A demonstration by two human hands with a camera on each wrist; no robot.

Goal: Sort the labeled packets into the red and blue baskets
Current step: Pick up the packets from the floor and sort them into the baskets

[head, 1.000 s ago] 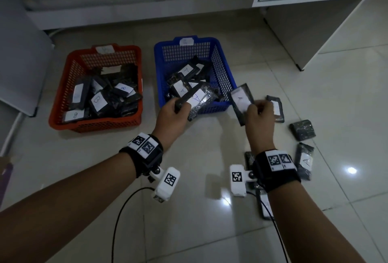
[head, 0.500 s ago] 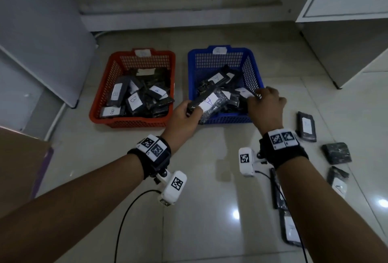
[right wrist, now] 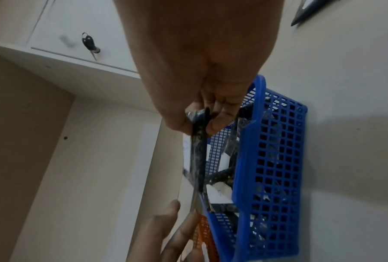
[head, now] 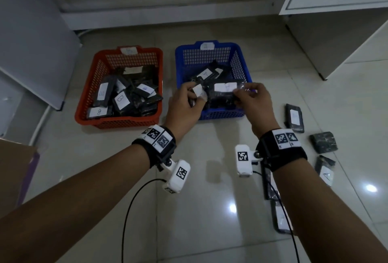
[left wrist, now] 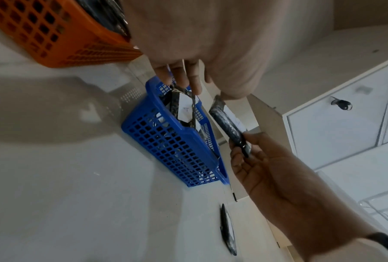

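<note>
The red basket (head: 117, 122) and the blue basket (head: 210, 116) stand side by side on the floor, both holding several dark packets with white labels. Both hands hover over the blue basket. My left hand (head: 185, 106) holds a dark packet (head: 198, 93) by its edge; in the left wrist view this packet (left wrist: 185, 109) hangs from the fingers (left wrist: 182, 78) above the blue basket (left wrist: 170, 141). My right hand (head: 253, 103) pinches the end of another labeled packet (head: 225, 88). That packet (right wrist: 198, 141) is seen edge-on beside the blue basket (right wrist: 278, 159).
Several loose packets lie on the tiles at the right: one by the basket (head: 294, 118), one unlabeled (head: 323, 142), one (head: 325, 171) further right, and two (head: 281, 218) under my right forearm. A white cabinet (head: 336, 21) stands at the back right, a cardboard box (head: 14, 168) at the left.
My right hand has carried its packet from the right of the blue basket to above it. My left hand has moved forward over the same basket with its packet.
</note>
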